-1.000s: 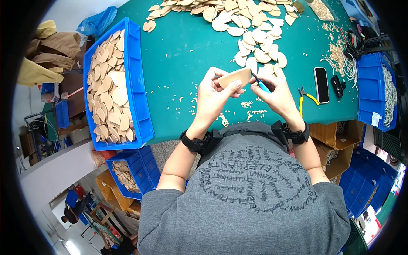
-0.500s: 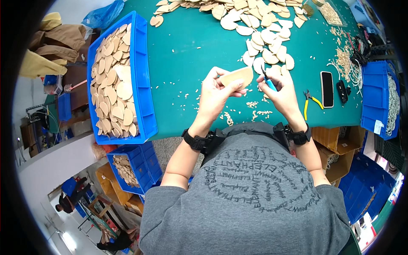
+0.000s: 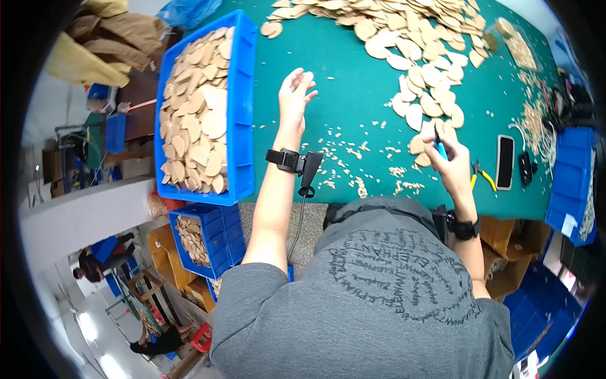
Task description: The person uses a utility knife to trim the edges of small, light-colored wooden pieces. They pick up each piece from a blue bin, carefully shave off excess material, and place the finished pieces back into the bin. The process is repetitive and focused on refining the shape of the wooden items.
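My left hand [image 3: 295, 100] is raised over the green table to the right of the large blue crate, fingers apart, with no piece visible in it. Flat tan half-round pieces [image 3: 197, 117] fill that blue crate [image 3: 242, 120]. In my right hand [image 3: 452, 165] is a small blue-handled tool [image 3: 440, 150] with a dark, narrow tip; its exact kind is unclear. That hand is by the near end of a trail of similar tan pieces [image 3: 432, 104], which leads back to a big heap at the far edge.
Small tan scraps [image 3: 360, 151] litter the green table [image 3: 341, 69]. To the right lie yellow-handled pliers [image 3: 483, 177], a phone [image 3: 505, 162] and a black object [image 3: 525, 168]. Another blue crate [image 3: 568, 183] is at the right edge. A smaller blue crate [image 3: 218, 235] of pieces stands lower left.
My left hand has moved left, and the tan piece it held is no longer in it. My right hand has drawn apart from it, still holding the blue-handled tool. The whole view has shifted.
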`<state>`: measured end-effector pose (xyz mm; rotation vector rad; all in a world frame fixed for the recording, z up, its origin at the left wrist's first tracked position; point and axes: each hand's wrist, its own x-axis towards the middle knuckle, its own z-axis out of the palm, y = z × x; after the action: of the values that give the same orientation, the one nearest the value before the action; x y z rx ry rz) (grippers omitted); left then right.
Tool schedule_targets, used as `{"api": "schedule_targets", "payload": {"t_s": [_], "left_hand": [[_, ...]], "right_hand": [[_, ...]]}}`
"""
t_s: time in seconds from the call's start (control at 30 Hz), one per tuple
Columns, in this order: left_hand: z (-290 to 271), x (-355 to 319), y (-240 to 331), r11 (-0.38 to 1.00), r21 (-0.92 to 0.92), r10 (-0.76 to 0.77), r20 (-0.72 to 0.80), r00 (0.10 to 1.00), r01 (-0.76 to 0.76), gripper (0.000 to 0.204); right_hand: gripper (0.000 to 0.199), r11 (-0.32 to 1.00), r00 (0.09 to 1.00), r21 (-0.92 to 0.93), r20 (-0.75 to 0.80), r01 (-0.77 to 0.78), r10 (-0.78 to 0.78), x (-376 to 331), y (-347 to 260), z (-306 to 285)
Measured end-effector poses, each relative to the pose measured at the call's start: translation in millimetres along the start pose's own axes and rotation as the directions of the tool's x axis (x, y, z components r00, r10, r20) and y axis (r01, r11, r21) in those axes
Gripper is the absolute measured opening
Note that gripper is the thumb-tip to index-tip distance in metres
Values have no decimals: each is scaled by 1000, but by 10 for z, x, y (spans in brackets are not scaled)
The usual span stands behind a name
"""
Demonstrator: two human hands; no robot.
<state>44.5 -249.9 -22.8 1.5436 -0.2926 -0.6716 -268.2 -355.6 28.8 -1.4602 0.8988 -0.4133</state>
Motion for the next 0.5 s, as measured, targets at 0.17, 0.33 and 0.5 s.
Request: {"api": "schedule_targets", "payload": {"t_s": [0.17,0.33,0.5], "left_hand": [[942,-466,-788,713,601,-1,515,857,-360,34],[1584,-577,-1142,504,593,173,643,746,-628,46],[1807,-460,-1064,357,723,55,617,785,-592,57]], "right_hand": [[15,1000,996,0,-80,27,-27,-9,59,-148],[16,999,992,44,-128,-1,7,-82,108,-275],[16,998,988,39,-142,-51,56,-132,91,-336]]}}
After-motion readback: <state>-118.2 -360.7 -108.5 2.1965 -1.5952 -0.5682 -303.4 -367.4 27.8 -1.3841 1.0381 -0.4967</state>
